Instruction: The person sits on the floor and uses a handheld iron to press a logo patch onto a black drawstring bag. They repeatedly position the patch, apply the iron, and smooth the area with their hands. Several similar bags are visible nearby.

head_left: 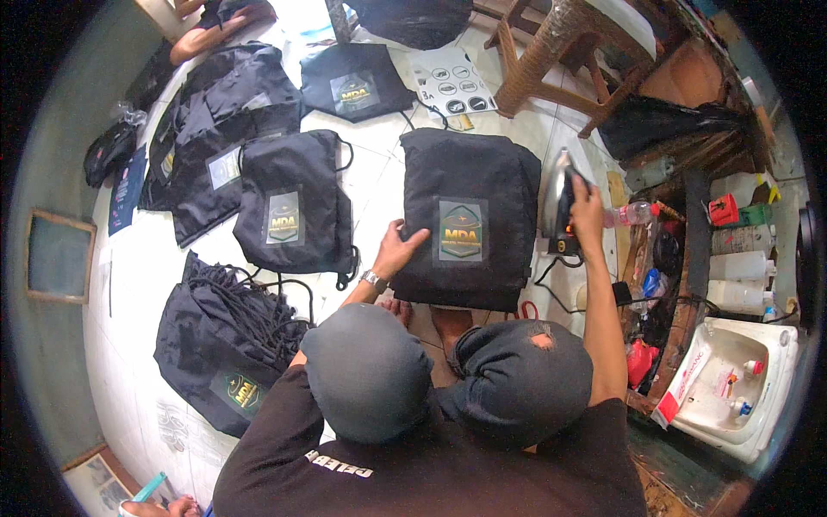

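A black drawstring bag (508,168) lies flat in front of me, with a clear film (462,231) over a gold and green emblem on it. My left hand (399,256), a watch on its wrist, rests on the bag's left edge, fingers apart. Right of the bag, my right hand (587,214) is closed around the handle of a clothes iron (562,185), which points away from me, beside the bag. To the left lies another bag with film (327,202); nearer me is a heap of bags with cords (202,345).
More black bags (233,95) spread at far left, one (388,82) at the back beside a printed sheet (452,82). A brown stool (560,56) stands far right. Bottles (741,267) and a white basin (775,405) line the right. Another person's arm (211,39) shows at far left.
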The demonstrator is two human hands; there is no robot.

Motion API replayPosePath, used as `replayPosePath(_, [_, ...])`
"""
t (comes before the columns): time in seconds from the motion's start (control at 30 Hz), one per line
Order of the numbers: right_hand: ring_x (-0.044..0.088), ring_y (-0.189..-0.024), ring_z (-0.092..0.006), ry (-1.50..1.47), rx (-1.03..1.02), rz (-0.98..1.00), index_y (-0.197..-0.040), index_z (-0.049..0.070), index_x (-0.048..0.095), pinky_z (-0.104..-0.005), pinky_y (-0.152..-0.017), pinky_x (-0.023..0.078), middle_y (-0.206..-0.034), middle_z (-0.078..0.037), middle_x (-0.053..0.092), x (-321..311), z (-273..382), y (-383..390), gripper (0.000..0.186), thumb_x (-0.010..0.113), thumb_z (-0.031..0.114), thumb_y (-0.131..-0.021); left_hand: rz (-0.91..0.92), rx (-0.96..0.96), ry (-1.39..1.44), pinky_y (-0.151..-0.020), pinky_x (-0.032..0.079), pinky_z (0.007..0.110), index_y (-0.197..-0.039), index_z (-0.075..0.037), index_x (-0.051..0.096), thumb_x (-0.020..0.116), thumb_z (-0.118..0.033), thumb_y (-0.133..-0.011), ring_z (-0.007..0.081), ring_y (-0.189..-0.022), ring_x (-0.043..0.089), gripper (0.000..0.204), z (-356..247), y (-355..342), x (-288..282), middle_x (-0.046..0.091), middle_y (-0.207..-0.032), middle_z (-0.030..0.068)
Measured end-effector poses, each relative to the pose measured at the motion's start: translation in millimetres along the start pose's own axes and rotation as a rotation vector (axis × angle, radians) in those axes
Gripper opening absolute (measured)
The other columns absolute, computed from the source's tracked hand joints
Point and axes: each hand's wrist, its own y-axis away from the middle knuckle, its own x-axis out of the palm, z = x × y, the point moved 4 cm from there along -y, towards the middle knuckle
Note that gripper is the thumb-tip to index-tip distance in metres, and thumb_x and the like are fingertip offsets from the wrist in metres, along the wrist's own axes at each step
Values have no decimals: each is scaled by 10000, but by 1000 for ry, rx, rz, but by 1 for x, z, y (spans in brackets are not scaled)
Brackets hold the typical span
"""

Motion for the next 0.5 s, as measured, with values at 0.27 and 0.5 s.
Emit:
replayPosePath(0.27, [437,-1389,-334,-416,-8,-276,-1494,-61,391,-432,-1153,370,-1494,-238,510,14,-152,16,754,747,261,-913,281,-367,353,-742,521,313,-1366,-58,644,688,-259,-939,162,-933,618,474,-52,3,-30,661,-1265,96])
replayPosePath(0.5, [690,-1087,-323,-406,230,-367,-1394,-39,418,-428,-937,566,-1242,-211,677,42,-212,57,580,649,334,-1015,233,285,263,-1034,497,416,-1330,-11,609,618,-82,-940,282,-1222,611,396,-220,-32,-86,642,-1324,201])
